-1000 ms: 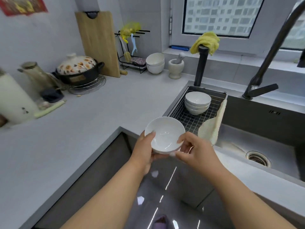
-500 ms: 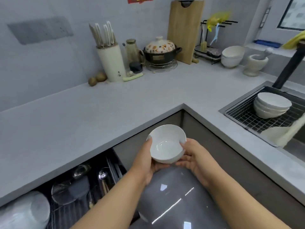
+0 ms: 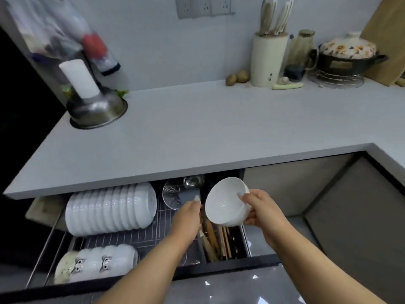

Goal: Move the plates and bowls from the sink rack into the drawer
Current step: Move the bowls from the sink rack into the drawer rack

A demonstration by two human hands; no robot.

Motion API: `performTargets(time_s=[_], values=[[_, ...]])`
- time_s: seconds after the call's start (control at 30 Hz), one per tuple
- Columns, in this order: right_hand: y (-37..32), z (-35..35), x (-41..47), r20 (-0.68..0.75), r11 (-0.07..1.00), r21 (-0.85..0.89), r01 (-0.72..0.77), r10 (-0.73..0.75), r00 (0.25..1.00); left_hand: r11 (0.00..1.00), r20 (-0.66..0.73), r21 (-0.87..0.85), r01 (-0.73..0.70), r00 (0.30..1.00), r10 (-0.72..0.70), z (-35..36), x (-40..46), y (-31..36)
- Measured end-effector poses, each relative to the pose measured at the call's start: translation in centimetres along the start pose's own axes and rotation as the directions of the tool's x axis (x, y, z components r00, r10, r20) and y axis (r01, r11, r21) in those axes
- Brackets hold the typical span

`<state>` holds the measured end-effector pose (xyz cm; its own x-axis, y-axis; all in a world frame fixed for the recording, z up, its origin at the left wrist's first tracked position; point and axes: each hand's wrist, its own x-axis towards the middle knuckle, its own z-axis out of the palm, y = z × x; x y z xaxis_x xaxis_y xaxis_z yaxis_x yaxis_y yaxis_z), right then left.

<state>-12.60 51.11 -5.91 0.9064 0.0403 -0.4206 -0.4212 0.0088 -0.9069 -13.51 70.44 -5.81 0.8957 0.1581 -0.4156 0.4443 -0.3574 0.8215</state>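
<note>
Bowl (image 3: 226,202) above open drawer (image 3: 219,267) — bowl stacks (image 3: 109,209) on their sides, left within it

text: none legible | utensil holder (image 3: 267,60): small dark mark low on front, too small to read | black pot (image 3: 345,60): pale label patch, blurred | bowls with a printed pattern (image 3: 96,263) in drawer: owl-like figures, no lettering

Pale grey countertop (image 3: 197,132) meets a tiled wall (image 3: 153,51) bearing sockets (image 3: 205,6).
</note>
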Motion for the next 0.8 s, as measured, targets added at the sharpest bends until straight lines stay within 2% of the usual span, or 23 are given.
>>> performTargets(time_s=[0.13,0.4,0.53,0.63,0.8], values=[[2.1,7.7,1.8,0.027,0.992,-0.114,-0.047,0.051,0.998,0.965,-0.132,0.259,-0.043,0.988,0.08,-7.8,0.0,-5.7],[7.6,20.8,5.0,0.029,0.927,-0.327,-0.183,0.203,0.979,0.835,-0.194,0.529,0.15,0.98,-0.054,-19.6,0.9,-17.7],[10.0,25.6,6.6,0.005,0.842,-0.484,-0.24,0.277,0.961,0.714,-0.133,0.689,0.125,0.99,-0.045,-22.2,1.0,-20.6],[11.5,28.3,7.6,-0.026,0.728,-0.637,-0.254,0.309,0.951,0.625,-0.064,0.778,0.057,0.998,-0.012,-22.6,1.3,-21.4],[13.5,30.9,8.8,-0.058,0.532,-0.803,-0.27,0.381,0.923,0.577,0.054,0.813,-0.079,0.997,0.06,-23.0,1.7,-21.5]])
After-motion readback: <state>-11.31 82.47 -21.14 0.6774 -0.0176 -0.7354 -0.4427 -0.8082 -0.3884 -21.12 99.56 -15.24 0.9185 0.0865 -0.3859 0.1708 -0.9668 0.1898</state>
